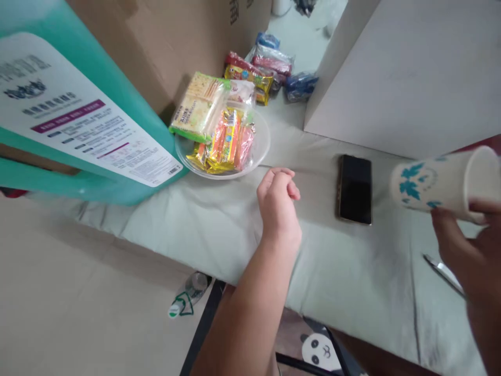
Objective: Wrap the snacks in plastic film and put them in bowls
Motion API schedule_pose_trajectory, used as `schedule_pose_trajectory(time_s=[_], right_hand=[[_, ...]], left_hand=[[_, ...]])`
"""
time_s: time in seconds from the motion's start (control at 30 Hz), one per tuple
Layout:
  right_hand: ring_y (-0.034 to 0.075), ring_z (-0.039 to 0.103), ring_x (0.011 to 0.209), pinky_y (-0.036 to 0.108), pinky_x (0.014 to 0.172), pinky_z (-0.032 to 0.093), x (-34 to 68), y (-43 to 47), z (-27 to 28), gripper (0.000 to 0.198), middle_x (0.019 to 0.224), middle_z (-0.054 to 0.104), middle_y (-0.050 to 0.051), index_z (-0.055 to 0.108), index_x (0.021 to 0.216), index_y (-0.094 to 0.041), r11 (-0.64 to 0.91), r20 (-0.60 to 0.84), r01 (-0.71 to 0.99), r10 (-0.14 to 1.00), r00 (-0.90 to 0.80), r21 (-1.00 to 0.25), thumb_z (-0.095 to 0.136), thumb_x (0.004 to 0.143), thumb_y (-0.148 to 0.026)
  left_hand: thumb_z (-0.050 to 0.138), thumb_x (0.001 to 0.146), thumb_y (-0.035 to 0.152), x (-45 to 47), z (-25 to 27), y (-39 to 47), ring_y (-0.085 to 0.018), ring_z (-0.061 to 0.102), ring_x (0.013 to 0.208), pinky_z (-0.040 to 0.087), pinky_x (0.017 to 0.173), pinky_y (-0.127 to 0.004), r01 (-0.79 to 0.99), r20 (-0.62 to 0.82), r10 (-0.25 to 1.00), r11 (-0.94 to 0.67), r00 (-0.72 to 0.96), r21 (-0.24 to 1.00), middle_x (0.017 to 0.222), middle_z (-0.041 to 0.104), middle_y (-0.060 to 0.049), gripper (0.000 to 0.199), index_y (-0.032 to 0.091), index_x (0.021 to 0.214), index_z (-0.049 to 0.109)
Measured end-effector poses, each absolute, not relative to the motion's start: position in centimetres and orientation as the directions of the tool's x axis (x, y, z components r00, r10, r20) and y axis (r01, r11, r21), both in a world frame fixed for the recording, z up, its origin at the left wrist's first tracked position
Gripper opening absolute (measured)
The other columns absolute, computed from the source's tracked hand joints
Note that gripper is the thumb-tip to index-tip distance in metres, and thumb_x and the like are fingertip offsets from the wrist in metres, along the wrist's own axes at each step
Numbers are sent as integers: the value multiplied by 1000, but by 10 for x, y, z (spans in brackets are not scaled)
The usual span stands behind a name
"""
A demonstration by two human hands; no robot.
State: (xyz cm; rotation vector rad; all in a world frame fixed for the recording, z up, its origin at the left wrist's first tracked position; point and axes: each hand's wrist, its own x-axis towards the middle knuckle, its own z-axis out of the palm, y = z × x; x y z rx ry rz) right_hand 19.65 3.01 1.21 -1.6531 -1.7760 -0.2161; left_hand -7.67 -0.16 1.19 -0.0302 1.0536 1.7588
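Paper cup (438,183), white with a blue leaf print, is seen at the right edge of the head view, tipped onto its side with the open mouth turned to the right. It is held by the right hand (469,245), whose fingers are wrapped around the rim end from below and from the far side; the cup is raised clear of the cloth.

Near the middle of the view, the left hand (278,201) is rested on the pale green cloth (352,282) that covers the table. Its fingers are curled loosely inward and nothing is held in it. Just beyond it, a clear plastic bowl (260,151) is set on the cloth, filled with wrapped snacks (227,138), and a green pack of crackers (198,107) is leaned over the bowl's left rim.

A black phone (355,189) is laid flat, screen up, between the left hand and the cup. More snack packets (270,65) are piled further back, beside a white box (407,73). A large teal container (78,115) with a printed label is placed at the left, just beside the bowl. A thin metal object (442,271) lies on the cloth just beside the right hand; what it is cannot be told.
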Motion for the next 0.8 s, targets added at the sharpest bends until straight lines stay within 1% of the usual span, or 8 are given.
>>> schedule_pose_trajectory(time_s=[0.1, 0.23, 0.3, 0.37, 0.47, 0.53, 0.63, 0.8], right_hand=[[32, 74, 77, 47, 73, 57, 257, 21, 3, 22, 77, 75, 11, 65, 79, -26, 293, 501, 955, 835, -227, -56, 62, 75, -48], [42, 72, 99, 60, 89, 53, 270, 15, 10, 38, 95, 75, 18, 67, 98, -24, 369, 444, 918, 805, -394, 144, 49, 86, -56], [42, 70, 108, 58, 91, 54, 243, 12, 24, 40, 104, 74, 21, 66, 110, -22, 404, 525, 908, 751, -401, 114, 58, 86, -53], [33, 73, 100, 48, 89, 57, 198, 13, 37, 29, 104, 74, 16, 65, 109, -25, 518, 608, 855, 675, -418, 12, 67, 85, -41], [28, 71, 99, 42, 85, 56, 114, 24, 46, 23, 104, 73, 12, 64, 111, -24, 709, 511, 680, 661, -550, -187, 65, 90, -34], [28, 68, 107, 42, 89, 54, 59, 39, 41, 29, 115, 70, 15, 63, 117, -21, 809, 531, 566, 552, -643, -156, 65, 89, -29], [26, 61, 124, 43, 100, 46, -6, 63, 23, 28, 127, 69, 9, 65, 117, -26, 930, 467, 360, 353, -811, -78, 52, 95, -16], [24, 63, 105, 37, 82, 39, -45, 86, 0, 19, 97, 74, 6, 68, 98, -22, 950, 352, 313, 285, -891, 23, 50, 99, -19]], left_hand=[[53, 73, 14, -80, 17, 0, -6, 33, 46, 31, 54, -21, -860, -557, 731, -79, -394, 504, 52, 33, 8, 7, 19, 69, 51], [50, 76, 14, -85, 22, 1, -5, 31, 44, 28, 51, -20, -926, -644, 690, -106, -330, 361, 53, 31, 9, 7, 18, 70, 49], [49, 76, 13, -87, 22, 1, -5, 30, 43, 27, 50, -21, -939, -664, 679, -121, -314, 321, 52, 29, 9, 8, 18, 70, 48], [48, 76, 13, -89, 22, 1, -4, 29, 41, 27, 50, -21, -940, -675, 661, -150, -326, 307, 52, 27, 9, 9, 18, 69, 47], [46, 75, 12, -90, 21, 1, -4, 27, 40, 26, 49, -20, -935, -693, 629, -200, -353, 294, 51, 25, 10, 9, 18, 68, 45], [46, 73, 11, -92, 20, 2, -4, 26, 39, 25, 48, -20, -940, -700, 628, -214, -341, 266, 50, 23, 10, 10, 18, 67, 43], [46, 71, 10, -99, 17, 2, -4, 26, 39, 21, 46, -20, -945, -698, 637, -238, -326, 225, 50, 23, 9, 16, 19, 65, 34], [44, 64, 10, -119, 14, 2, -3, 23, 37, 22, 45, -20, -906, -726, 549, -322, -414, 273, 49, 20, 10, 16, 19, 64, 31]])
